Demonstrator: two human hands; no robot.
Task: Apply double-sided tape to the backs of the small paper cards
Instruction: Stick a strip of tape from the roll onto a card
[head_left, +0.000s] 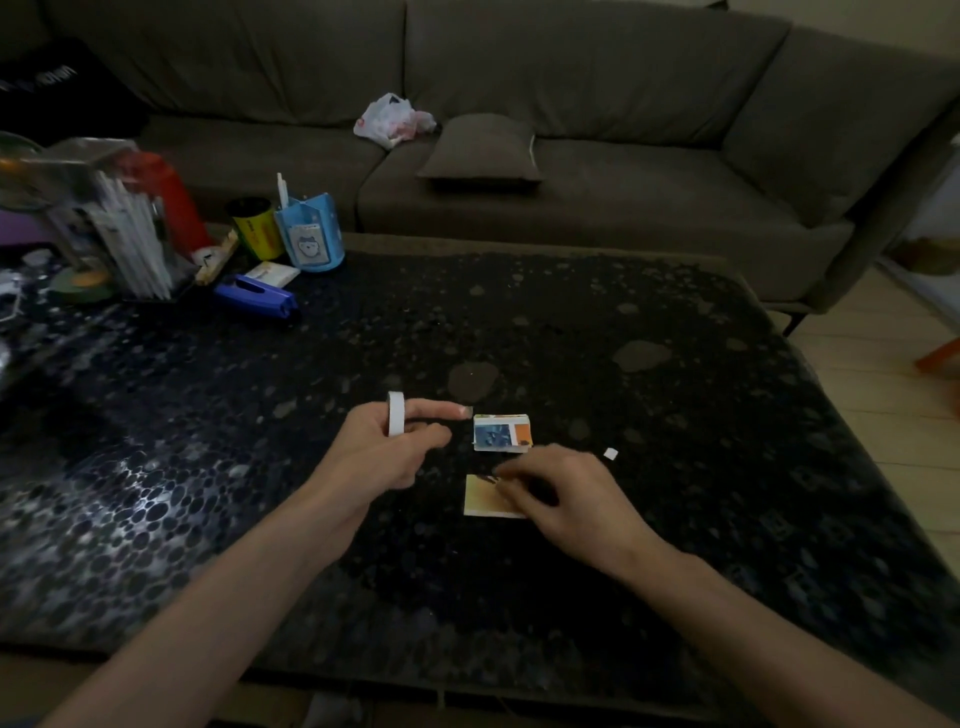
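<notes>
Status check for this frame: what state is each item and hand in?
left hand, carries tape roll, index finger straight
tape roll, ringed on that index finger
right hand, fingertips curled onto loose card
loose card, flat, partly covered
card stack, flat, picture side up

clutter (156, 244) far left, table (649, 467) right open

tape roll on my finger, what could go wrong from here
The roll sits only on the index finger of the left hand and may slip off. The right hand holds the card by one edge, so it may skew under tape. The loose white scrap could stick to the stack.
</notes>
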